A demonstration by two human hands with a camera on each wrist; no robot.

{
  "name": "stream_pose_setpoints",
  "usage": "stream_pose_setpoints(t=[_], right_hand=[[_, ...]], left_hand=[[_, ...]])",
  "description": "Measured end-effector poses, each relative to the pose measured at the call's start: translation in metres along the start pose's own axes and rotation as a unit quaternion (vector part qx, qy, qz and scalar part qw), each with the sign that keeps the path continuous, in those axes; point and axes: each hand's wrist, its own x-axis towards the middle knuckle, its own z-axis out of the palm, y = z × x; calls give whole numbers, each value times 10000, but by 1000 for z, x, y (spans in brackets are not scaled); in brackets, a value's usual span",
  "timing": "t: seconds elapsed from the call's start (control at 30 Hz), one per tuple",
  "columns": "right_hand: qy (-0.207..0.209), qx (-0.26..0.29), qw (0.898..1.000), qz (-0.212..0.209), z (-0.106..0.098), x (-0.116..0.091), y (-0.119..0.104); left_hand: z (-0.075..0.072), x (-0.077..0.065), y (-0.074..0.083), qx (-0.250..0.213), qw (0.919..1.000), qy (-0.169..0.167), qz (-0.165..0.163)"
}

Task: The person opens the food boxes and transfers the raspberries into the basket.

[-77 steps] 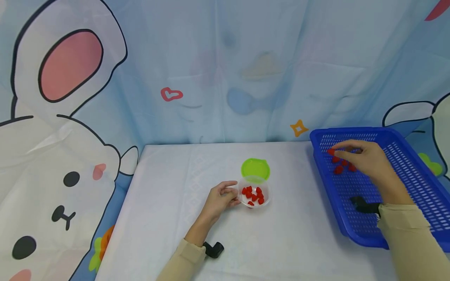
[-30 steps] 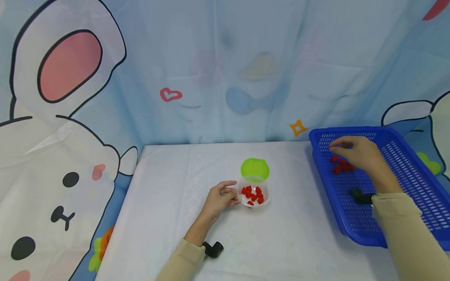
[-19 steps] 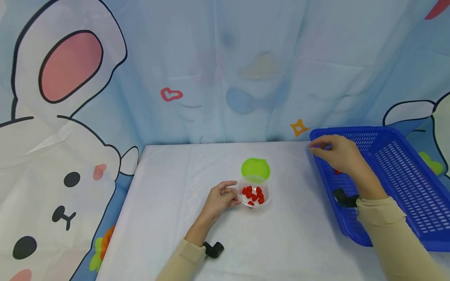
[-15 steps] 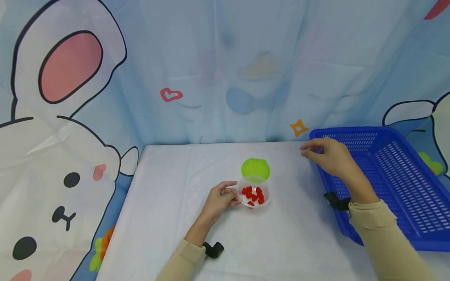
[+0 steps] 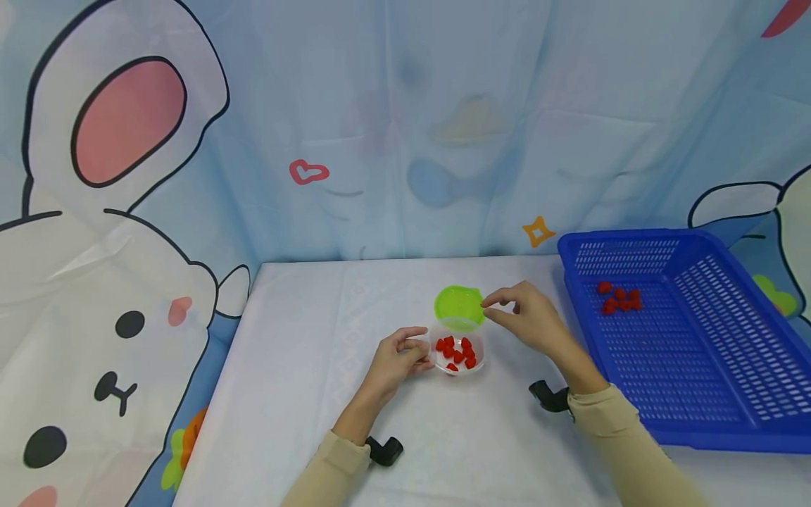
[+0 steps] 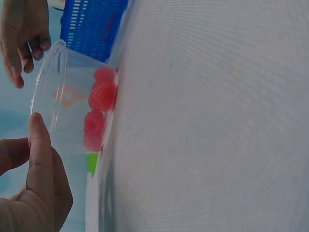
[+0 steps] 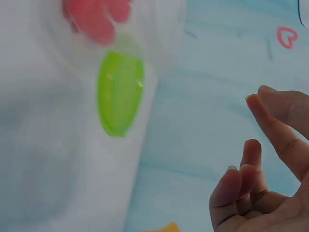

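Note:
In the head view a clear plastic tub (image 5: pixel 478 355) stands on the table with several raspberries (image 5: pixel 458 356) in it. My left hand (image 5: pixel 399 359) holds the tub by its left side; the left wrist view has a finger (image 6: pixel 36 126) on the rim. Just behind the tub lies a green lid (image 5: pixel 456 303), partly overlapped by it. Beside the lid hovers my right hand (image 5: pixel 526 317), thumb and index finger close together and bent. Nothing shows between those fingertips (image 7: pixel 251 100) in the right wrist view.
A large blue plastic basket (image 5: pixel 665 373) stands on the right, with several raspberries (image 5: pixel 624 305) in its back left part. A white cloth covers the table (image 5: pixel 329 352). Behind it hangs a blue printed curtain (image 5: pixel 393 176).
My right hand has left the blue basket and moved left to beside the green lid. A raspberry at its fingertips earlier no longer shows there. My left hand and the tub have not moved.

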Motion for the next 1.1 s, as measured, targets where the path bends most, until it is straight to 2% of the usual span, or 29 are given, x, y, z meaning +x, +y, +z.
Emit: stream_pose_setpoints(t=[0.23, 0.5, 0.7, 1.1], right_hand=[[-120, 389, 9992, 2, 36, -5, 19], [-260, 602, 9978, 31, 58, -9, 27], [-517, 198, 9983, -168, 66, -11, 25], [-1246, -752, 9893, -75, 68, 0, 16]], left_hand=[[0, 1, -3, 0, 10000, -15, -4], [2, 0, -3, 51, 10000, 4, -17], [2, -1, -4, -4, 10000, -6, -17], [3, 3, -5, -27, 10000, 4, -4]])
